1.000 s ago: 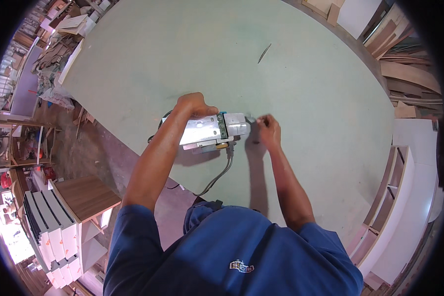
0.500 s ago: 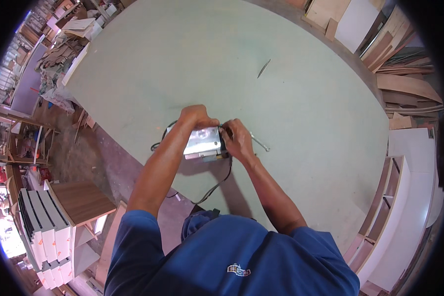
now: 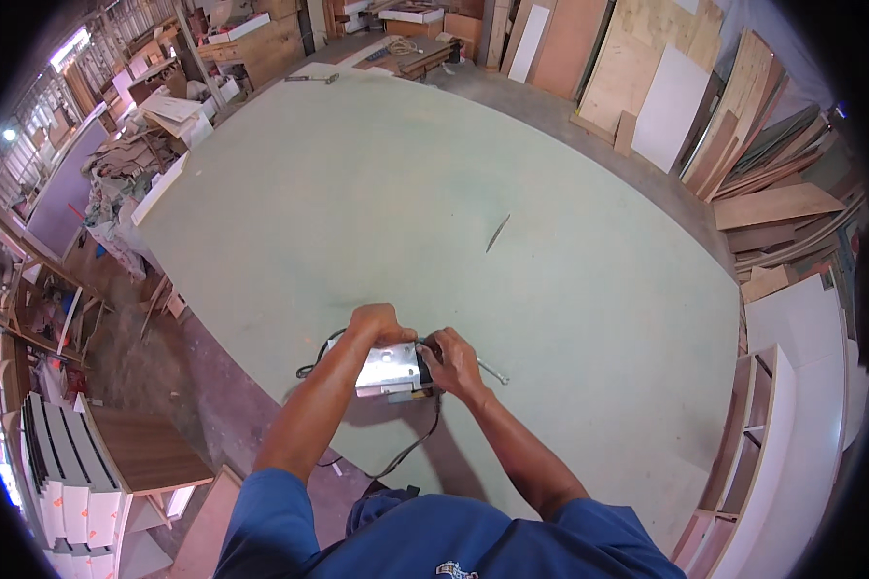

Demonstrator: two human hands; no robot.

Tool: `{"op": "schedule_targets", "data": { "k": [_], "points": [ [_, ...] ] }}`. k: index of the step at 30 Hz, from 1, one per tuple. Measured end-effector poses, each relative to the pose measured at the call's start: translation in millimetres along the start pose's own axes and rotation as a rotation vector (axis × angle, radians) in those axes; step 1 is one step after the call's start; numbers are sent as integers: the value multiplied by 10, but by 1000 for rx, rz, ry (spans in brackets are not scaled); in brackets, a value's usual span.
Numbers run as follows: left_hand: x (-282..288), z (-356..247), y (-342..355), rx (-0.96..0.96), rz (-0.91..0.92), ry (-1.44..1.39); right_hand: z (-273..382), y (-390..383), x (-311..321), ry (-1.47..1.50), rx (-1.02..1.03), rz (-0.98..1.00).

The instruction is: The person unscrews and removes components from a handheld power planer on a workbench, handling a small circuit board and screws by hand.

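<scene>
A corded tool with a shiny silver metal body [image 3: 386, 369] and a black right end lies on the large pale green table [image 3: 589, 318], close to its near edge. My left hand [image 3: 380, 325] is closed over the tool's far edge. At the black end, my right hand [image 3: 456, 361] has its fingers bent and pressed together against the tool; what lies under the fingertips is hidden. A black cord [image 3: 410, 450] runs from the tool toward me, and a loop of cord shows at its left. Just right of my right hand lies a slim silver wrench [image 3: 492, 371].
A thin dark strip [image 3: 497, 234] lies mid-table, and another long tool [image 3: 314, 79] rests at the far edge. Wood boards [image 3: 637, 87] lean at the far right. A white shelf frame [image 3: 743, 434] stands on the right, stacked panels [image 3: 63, 473] at lower left.
The view has tilted up, so the table's far edge now shows and everything sits lower. Both hands stay on the tool, with little visible change in their hold.
</scene>
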State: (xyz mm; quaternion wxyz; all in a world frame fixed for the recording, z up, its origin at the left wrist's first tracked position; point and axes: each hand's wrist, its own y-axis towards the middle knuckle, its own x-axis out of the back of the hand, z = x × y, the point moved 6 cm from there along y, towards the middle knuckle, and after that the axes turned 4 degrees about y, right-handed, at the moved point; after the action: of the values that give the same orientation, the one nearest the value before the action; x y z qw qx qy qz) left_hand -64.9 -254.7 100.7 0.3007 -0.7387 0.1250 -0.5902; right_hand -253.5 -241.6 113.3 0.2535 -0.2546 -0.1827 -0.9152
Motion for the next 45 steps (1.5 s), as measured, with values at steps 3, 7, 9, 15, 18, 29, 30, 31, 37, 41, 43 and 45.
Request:
{"op": "schedule_targets", "data": {
  "k": [3,7,9,15,18,29,30,31,37,41,43,45],
  "points": [
    [-7,-4,13,-6,8,-4,-20,-21,-51,-62,2,-62],
    [-21,25,35,-5,-3,-5,18,-15,-37,-28,118,-44],
    [-22,20,14,-10,-11,-9,42,-10,-5,13,104,-18],
    [-31,20,41,-35,3,-28,4,-48,-51,9,-29,-72],
    [-18,-19,16,-21,1,-28,-8,-32,-38,8,54,-47],
    [-6,-12,-16,16,2,-16,80,-61,-62,-94,69,-88],
    [0,-26,-19,8,3,-13,100,-70,-50,-123,135,-83],
    [5,-39,-21,0,5,-11,79,-73,-29,-127,134,-84],
    [-15,19,-3,3,-3,7,93,-28,-38,11,117,-37],
    [-18,-11,-3,-8,-8,0,12,-71,-69,-10,4,-89],
    [-14,-15,5,-18,-15,1,-15,-71,-77,-34,34,-95],
    [-17,0,-5,-15,-21,-9,68,-60,-89,-35,159,-59]
  ]
}}
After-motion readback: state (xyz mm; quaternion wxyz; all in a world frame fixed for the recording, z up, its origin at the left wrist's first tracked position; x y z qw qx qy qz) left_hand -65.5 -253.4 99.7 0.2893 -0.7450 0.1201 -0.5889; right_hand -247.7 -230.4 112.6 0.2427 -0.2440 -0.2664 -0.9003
